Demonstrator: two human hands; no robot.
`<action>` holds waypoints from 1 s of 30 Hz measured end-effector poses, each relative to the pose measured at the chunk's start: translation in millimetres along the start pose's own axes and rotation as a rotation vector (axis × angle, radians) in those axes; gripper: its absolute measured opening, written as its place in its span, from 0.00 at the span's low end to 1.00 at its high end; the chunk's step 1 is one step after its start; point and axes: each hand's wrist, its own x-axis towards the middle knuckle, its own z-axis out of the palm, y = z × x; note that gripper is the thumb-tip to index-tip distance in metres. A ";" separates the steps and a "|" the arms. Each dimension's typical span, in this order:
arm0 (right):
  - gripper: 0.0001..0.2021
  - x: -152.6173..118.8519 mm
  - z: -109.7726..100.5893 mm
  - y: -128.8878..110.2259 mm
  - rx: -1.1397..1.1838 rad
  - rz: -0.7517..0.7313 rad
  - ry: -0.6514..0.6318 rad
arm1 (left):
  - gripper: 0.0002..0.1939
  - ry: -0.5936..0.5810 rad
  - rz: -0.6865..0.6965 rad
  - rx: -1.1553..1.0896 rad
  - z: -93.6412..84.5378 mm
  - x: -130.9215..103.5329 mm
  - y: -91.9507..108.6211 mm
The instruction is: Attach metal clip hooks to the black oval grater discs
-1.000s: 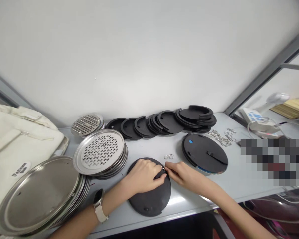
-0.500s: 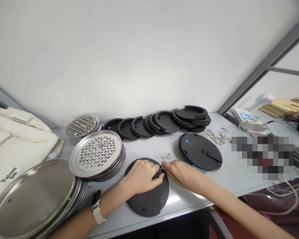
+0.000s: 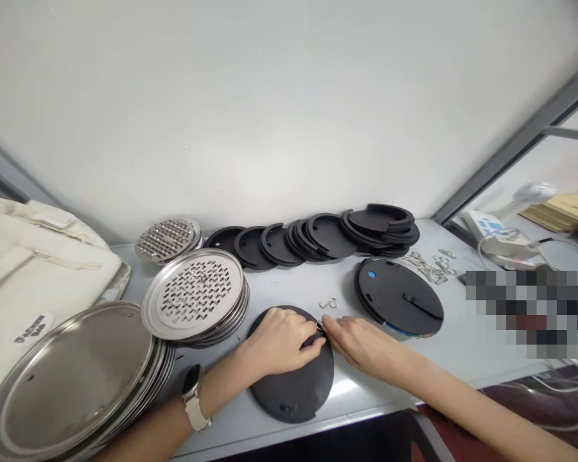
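A round black disc point(image 3: 293, 385) lies near the table's front edge. Over its upper part my left hand point(image 3: 284, 340) is closed, fingers curled and thumb pressed against the disc; the exact grip is hidden. At the disc's upper right rim my right hand point(image 3: 351, 340) pinches a small metal wire clip point(image 3: 319, 326), mostly covered by fingers. Just beyond the hands another wire clip point(image 3: 329, 303) lies loose. To the right rests a stack of black discs point(image 3: 399, 295), the top one bearing a blue dot and a slot.
Perforated metal plates point(image 3: 197, 295) and large metal trays point(image 3: 77, 372) are stacked at left beside a cream bag point(image 3: 38, 256). Black rimmed discs point(image 3: 332, 234) lean in a row along the wall. Loose wire clips point(image 3: 433, 266) lie at right, near a white device point(image 3: 501, 234) with cables.
The view has shifted slightly, moving everything a little to the right in the picture. Both hands stay at the disc's upper rim with the clip.
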 end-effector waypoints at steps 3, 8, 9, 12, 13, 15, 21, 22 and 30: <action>0.05 -0.3 1.5 -2.2 0.059 0.023 -0.004 | 0.14 0.010 0.018 -0.013 -0.3 0.7 -1.4; 0.07 0.7 3.7 -4.6 0.135 0.042 -0.015 | 0.13 0.020 0.024 -0.041 -0.9 1.4 -1.7; 0.07 1.0 3.8 -4.7 0.145 0.040 -0.014 | 0.13 0.022 0.026 -0.047 -1.0 1.4 -1.6; 0.08 1.3 3.6 -4.7 0.160 0.033 -0.024 | 0.12 0.023 0.022 -0.060 -1.2 1.1 -1.1; 0.08 1.4 3.6 -4.7 0.165 0.033 -0.027 | 0.12 0.022 0.021 -0.063 -1.3 1.0 -0.9; 0.09 1.4 4.0 -5.0 0.170 0.034 -0.028 | 0.13 0.017 0.018 -0.067 -1.5 0.7 -0.6; 0.10 0.7 7.9 -7.0 0.173 0.042 -0.040 | 0.13 0.008 0.025 -0.069 -1.6 -0.5 -0.6; 0.10 0.4 8.3 -7.5 0.173 0.046 -0.039 | 0.13 0.008 0.025 -0.068 -1.4 -0.6 -0.6; 0.13 -1.4 3.1 -11.6 0.147 0.056 -0.063 | 0.13 0.007 0.019 -0.067 -1.4 0.8 -1.0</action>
